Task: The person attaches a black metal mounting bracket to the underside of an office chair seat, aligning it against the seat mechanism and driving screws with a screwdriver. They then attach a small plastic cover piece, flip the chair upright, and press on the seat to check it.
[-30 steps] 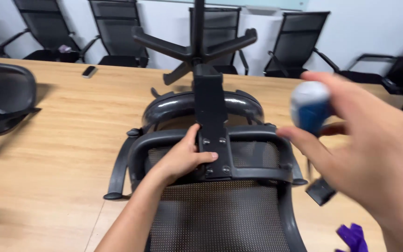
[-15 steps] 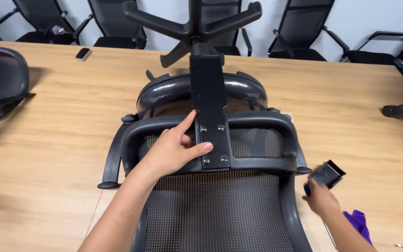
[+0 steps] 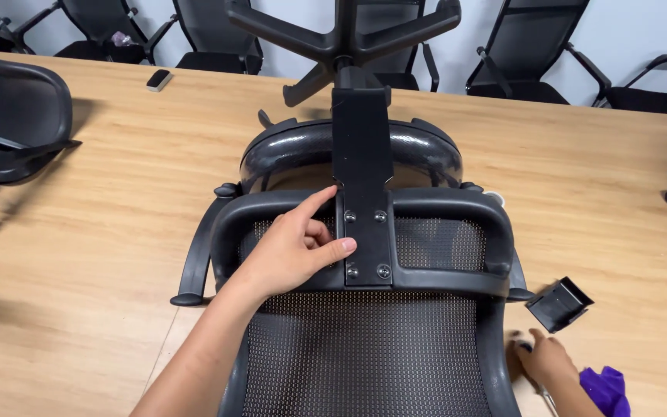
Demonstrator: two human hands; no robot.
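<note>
A: Wooden table (image 3: 102, 232) carried the upturned chair (image 3: 364, 340). What changed from a second before?

B: Right hand (image 3: 543, 360) had dropped to the table beside the chair's edge; its grip could not be told, being partly cut off.

A: Left hand (image 3: 296, 249)?

B: It stayed spread flat on the chair frame, just left of the bolted bracket (image 3: 366, 232).
</note>
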